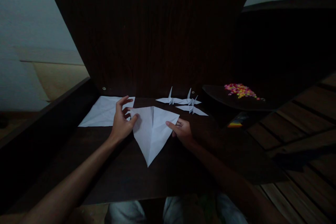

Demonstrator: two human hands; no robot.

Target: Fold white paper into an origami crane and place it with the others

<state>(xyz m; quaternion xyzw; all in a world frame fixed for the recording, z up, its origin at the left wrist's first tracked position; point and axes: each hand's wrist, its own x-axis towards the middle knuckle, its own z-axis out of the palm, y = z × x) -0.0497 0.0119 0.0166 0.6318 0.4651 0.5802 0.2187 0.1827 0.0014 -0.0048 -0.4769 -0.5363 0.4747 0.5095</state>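
A creased sheet of white paper [152,129] hangs between my two hands over the dark desk, one corner pointing toward me. My left hand [123,120] pinches its left edge with the thumb in front and the other fingers curled behind. At the right corner, my right hand [182,130] grips the paper between thumb and fingers. Behind my left hand lies another white sheet [97,112] with fold lines, partly covered by that hand. Several folded paper cranes [193,109] rest near the back panel, beyond my right hand.
A raised dark shelf [223,99] at the right carries a pile of small pink and yellow pieces [240,91]. The dark desk [126,175] has a tall back panel [157,35] and a low left side wall [47,112]. Wooden slats show at the far right.
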